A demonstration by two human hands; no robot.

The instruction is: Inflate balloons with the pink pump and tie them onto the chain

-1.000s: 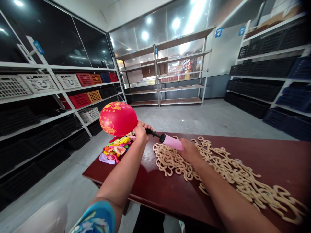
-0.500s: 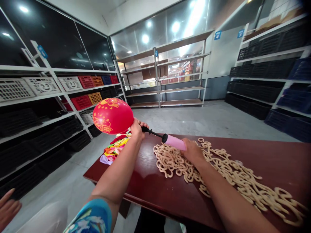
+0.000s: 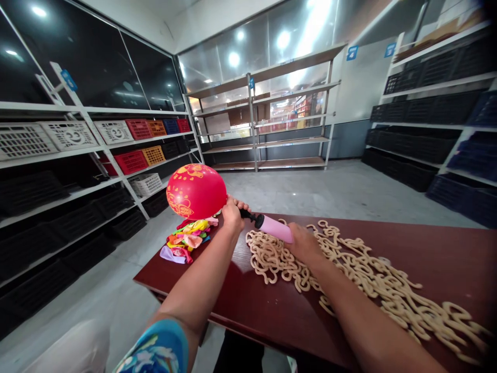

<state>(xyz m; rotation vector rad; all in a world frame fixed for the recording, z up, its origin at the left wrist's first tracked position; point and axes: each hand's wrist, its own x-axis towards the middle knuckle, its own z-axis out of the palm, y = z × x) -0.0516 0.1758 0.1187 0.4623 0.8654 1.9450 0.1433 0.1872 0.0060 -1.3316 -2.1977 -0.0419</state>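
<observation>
The left hand point(image 3: 233, 213) holds one red balloon point(image 3: 197, 190) and the black end of one pump point(image 3: 269, 226); the right hand point(image 3: 306, 243) grips its pink barrel, over one table point(image 3: 252, 305) with two heaps: limp balloons point(image 3: 192, 241) and tan curls point(image 3: 266, 251).

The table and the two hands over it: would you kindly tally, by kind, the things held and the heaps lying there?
Inflated red balloon: 1
Pink pump: 1
Heap of limp balloons: 1
Heap of beige curls: 1
Total: 4; pieces within each heap overlap too much to count.
</observation>
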